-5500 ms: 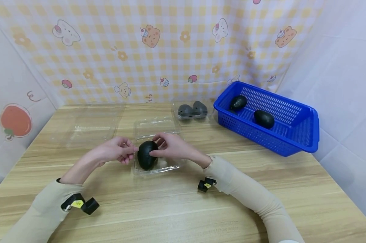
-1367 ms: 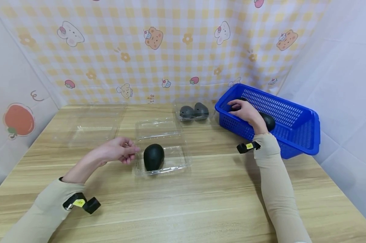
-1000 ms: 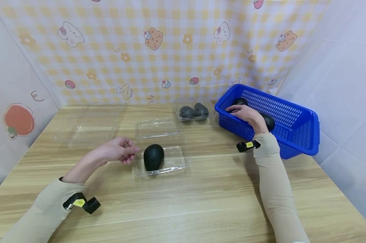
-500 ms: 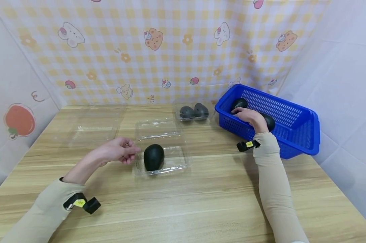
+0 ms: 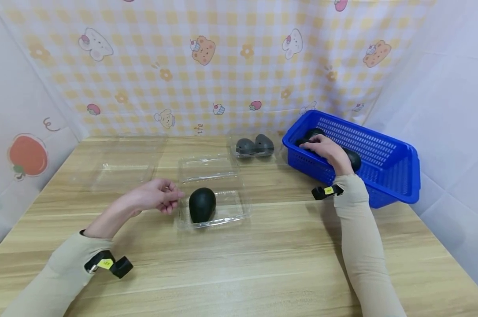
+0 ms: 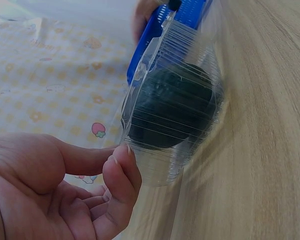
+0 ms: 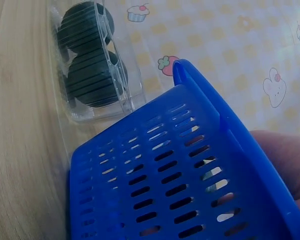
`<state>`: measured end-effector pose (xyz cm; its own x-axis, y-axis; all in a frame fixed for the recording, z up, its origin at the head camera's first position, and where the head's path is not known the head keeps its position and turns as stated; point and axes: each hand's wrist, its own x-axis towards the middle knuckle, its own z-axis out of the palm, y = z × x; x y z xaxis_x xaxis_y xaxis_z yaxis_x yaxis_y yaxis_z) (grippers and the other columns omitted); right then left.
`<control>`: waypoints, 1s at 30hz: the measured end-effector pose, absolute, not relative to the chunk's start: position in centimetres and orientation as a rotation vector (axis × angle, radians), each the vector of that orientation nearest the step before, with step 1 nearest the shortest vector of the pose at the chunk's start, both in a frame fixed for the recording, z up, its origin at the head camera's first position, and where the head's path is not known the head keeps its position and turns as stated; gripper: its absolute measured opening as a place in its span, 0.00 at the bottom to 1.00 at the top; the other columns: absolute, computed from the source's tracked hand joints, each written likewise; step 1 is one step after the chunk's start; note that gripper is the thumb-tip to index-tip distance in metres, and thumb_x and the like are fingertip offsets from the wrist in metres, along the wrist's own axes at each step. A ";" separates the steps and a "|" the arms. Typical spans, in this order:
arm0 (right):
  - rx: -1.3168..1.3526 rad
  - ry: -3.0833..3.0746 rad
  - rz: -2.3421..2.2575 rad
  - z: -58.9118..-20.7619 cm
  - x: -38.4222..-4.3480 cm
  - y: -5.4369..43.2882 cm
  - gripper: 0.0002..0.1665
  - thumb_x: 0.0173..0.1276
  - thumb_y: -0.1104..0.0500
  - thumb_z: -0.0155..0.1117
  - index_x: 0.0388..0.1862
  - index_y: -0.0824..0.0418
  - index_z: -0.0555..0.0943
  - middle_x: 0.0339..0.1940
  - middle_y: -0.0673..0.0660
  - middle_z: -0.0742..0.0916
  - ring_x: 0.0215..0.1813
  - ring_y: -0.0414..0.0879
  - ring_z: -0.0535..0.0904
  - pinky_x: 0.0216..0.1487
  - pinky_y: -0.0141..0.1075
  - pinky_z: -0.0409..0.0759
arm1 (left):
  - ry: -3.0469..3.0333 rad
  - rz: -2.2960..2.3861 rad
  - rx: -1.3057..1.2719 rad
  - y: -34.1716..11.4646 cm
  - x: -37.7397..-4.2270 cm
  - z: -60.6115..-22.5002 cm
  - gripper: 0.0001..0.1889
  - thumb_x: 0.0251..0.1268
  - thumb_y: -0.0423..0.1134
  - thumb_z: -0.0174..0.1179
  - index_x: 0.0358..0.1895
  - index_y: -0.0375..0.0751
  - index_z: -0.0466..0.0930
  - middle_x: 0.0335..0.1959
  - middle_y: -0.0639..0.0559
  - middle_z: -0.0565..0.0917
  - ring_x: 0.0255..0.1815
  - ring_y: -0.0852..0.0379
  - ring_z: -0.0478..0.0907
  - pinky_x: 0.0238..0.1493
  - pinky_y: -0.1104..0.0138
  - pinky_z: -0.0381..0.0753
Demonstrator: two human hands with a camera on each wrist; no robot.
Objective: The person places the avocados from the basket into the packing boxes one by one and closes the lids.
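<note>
My left hand (image 5: 157, 197) pinches the left rim of an open clear plastic clamshell box (image 5: 231, 219) between thumb and fingertips. One dark avocado (image 5: 202, 205) lies in the left part of that box; in the left wrist view the avocado (image 6: 172, 107) shows through the ribbed wall. Over at the blue basket (image 5: 385, 193), my right hand (image 5: 327, 152) reaches inside with curled fingers around a dark avocado (image 5: 301, 141), mostly hidden by the hand. Another avocado (image 5: 315, 132) is just behind, and one more avocado (image 5: 353, 159) lies right of the wrist. The basket wall hides my right fingertips in the right wrist view.
A closed clear box (image 5: 240, 154) with two avocados stands at the back, left of the basket. At the back left sits another clear box (image 5: 124, 169), lid raised. A checked cloth (image 5: 231, 83) hangs behind the wooden table (image 5: 223, 273).
My right hand has left the avocado in the open box and moved right into the basket. In the last half second it lifts slightly, with a dark avocado at its fingers. My left hand stays put.
</note>
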<state>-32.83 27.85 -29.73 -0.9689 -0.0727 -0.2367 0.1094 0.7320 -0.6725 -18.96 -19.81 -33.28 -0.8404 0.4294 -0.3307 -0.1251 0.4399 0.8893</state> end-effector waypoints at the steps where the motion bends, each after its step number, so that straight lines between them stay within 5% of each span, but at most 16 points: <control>1: 0.038 2.686 -1.117 -29.8 -32.7 27.9 0.43 0.75 0.40 0.59 0.74 0.67 0.59 0.73 0.70 0.65 0.71 0.64 0.62 0.71 0.55 0.62 | 2.175 1.406 0.256 -19.8 -19.0 -33.3 0.10 0.78 0.35 0.55 0.41 0.29 0.70 0.28 0.45 0.80 0.25 0.58 0.77 0.26 0.71 0.79; 15: 0.047 2.768 -1.416 -28.1 -31.5 27.4 0.44 0.71 0.41 0.64 0.70 0.65 0.56 0.68 0.71 0.67 0.62 0.63 0.72 0.39 0.39 0.86 | 2.170 1.414 0.250 -19.8 -19.0 -33.3 0.10 0.78 0.35 0.54 0.42 0.28 0.70 0.28 0.44 0.80 0.25 0.58 0.77 0.26 0.71 0.80; 30: -0.123 2.817 -1.459 -25.4 -29.0 23.8 0.43 0.70 0.42 0.66 0.72 0.63 0.59 0.65 0.70 0.72 0.56 0.63 0.79 0.48 0.48 0.86 | 2.173 1.406 0.244 -19.8 -19.0 -33.2 0.10 0.78 0.35 0.55 0.42 0.29 0.70 0.28 0.45 0.80 0.25 0.58 0.76 0.26 0.71 0.79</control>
<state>-28.99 23.81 -25.37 -0.9965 -0.0535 0.0649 -0.0839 0.5747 -0.8141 -18.96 -19.75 -33.18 -0.8403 0.4245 -0.3372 -0.1335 0.4409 0.8876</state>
